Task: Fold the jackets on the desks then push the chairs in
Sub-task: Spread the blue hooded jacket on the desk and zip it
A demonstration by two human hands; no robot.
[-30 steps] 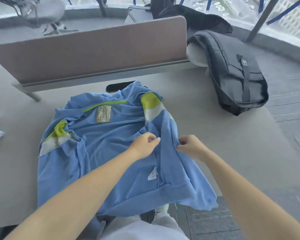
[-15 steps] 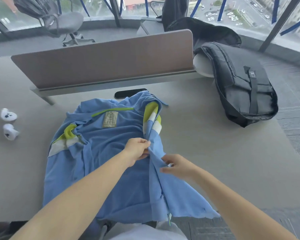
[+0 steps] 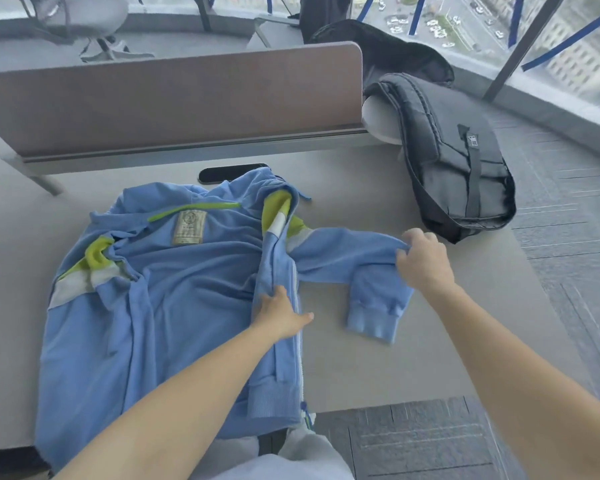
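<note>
A light blue jacket (image 3: 160,299) with lime and white shoulder bands lies spread open, lining side up, on the near left part of the grey surface (image 3: 447,358), its hem hanging over the near edge and a beige label (image 3: 189,227) showing below the collar. The left hand (image 3: 278,317) lies palm down on the jacket's zipped front edge near the middle, fingers fairly straight and thumb spread to the right, pressing the cloth onto the surface. The right hand (image 3: 425,263) is further right, its fingers curled round the jacket's right sleeve (image 3: 347,258), which stretches sideways from the shoulder across the surface; the ribbed cuff (image 3: 373,325) droops toward the near side, just below that hand. A black padded jacket (image 3: 454,161) lies heaped at the far right corner of the surface, partly over its edge and against a white rounded object (image 3: 381,123). A brown divider panel (image 3: 170,102) stands along the far side, with a black oval cable slot (image 3: 222,174) just in front of it, touching the blue collar. Beyond the panel, a grey office chair (image 3: 84,19) stands at the far left by the windows.
</note>
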